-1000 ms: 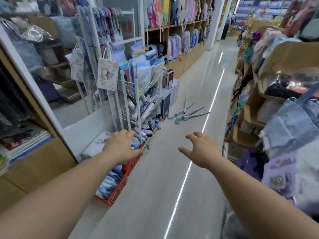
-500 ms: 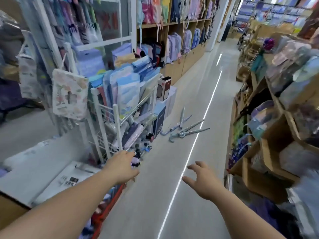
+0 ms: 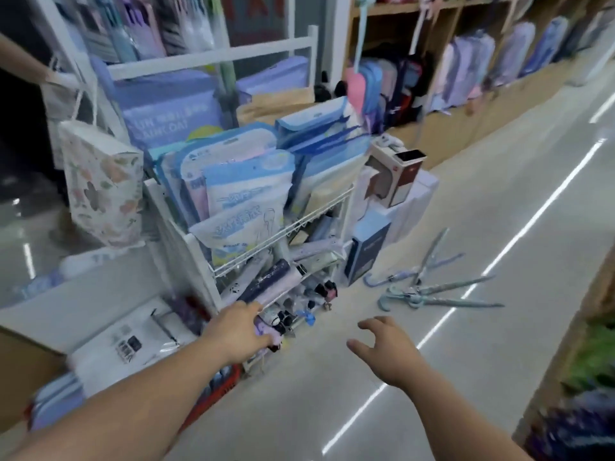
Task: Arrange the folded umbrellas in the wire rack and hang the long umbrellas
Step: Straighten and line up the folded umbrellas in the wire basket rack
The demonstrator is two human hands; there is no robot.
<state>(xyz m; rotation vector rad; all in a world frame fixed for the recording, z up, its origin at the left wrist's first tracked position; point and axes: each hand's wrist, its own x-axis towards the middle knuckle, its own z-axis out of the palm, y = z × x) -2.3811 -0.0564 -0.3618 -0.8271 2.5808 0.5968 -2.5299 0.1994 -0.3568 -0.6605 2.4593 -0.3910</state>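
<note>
Head view, shop aisle: seen from above the person's outstretched arms.
Wire rack (image 3: 283, 232): white, at the left of the aisle; top tier packed with upright blue and white packets (image 3: 248, 194).
Folded umbrellas (image 3: 269, 282): lying slanted in the rack's lower tiers, handles toward the aisle; a dark navy one is uppermost.
Long umbrellas (image 3: 436, 291): pale blue, several, lying crossed on the floor (image 3: 466, 227) to the right of the rack, hooked handles toward the rack.
Left hand (image 3: 238, 331): at the rack's bottom tier, fingers reaching the ends of the folded umbrellas; whether its grip has closed on one, I cannot tell.
Right hand (image 3: 387, 351): over bare floor, grip spread wide, nothing in it.
Boxes (image 3: 394, 179): stacked beside the rack's far end.
Paper bag (image 3: 101, 191): floral, hanging at the rack's left.
Wooden shelving (image 3: 466, 61): along the far wall, holding backpacks.
</note>
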